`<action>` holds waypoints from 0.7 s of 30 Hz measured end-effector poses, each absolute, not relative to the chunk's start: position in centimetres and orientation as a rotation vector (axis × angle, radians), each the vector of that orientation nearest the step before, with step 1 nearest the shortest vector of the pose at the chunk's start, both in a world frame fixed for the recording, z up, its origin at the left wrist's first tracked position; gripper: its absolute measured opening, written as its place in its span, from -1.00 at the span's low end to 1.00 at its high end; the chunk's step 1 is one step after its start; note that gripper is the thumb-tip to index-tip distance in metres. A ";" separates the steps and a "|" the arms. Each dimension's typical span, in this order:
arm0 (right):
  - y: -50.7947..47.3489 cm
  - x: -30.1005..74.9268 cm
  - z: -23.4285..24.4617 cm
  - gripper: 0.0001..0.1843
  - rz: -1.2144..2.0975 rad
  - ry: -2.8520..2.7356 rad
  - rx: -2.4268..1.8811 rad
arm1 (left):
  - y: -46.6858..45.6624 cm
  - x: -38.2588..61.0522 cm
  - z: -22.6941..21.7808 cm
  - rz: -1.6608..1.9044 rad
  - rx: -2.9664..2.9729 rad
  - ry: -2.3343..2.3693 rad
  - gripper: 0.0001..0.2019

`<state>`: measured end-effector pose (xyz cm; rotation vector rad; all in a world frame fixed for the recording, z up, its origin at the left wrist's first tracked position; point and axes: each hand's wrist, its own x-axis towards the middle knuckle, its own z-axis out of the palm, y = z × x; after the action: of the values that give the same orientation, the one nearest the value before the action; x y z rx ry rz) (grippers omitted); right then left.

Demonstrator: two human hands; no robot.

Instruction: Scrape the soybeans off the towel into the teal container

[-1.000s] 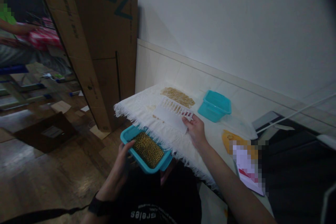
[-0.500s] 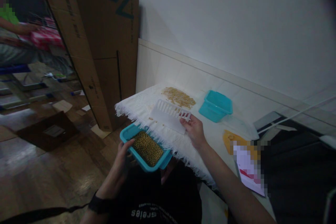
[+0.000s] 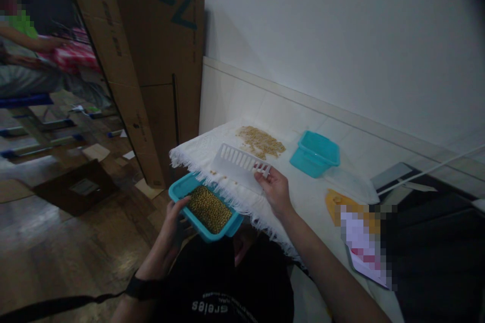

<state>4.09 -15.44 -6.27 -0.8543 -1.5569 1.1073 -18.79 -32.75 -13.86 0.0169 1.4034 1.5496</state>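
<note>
The slotted plate [image 3: 237, 173] had shifted from the grain pile [image 3: 260, 141] toward the cloth fringe [image 3: 254, 213] — its long axis roughly parallel to the teal bin [image 3: 183, 185] just below, right hand [image 3: 277, 189] pinching the plate's right end, left hand [image 3: 173, 223] gripping the bin's rim.

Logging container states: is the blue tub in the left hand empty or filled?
Not empty: beans lie across most of the blue tub in the left hand, below its rim. How deep, cannot tell.

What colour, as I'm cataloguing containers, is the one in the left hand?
The container is turquoise, best seen in the head view.
</note>
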 end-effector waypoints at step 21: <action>-17.4 6.5 -4.8 -0.55 0.592 -1.480 -0.960 | -33.1 -19.1 -13.6 1.555 0.036 1.351 -0.33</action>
<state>6.47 -17.43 -4.81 -0.9603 -1.4804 0.5921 -19.07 -33.08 -13.62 0.0364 1.3510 1.5549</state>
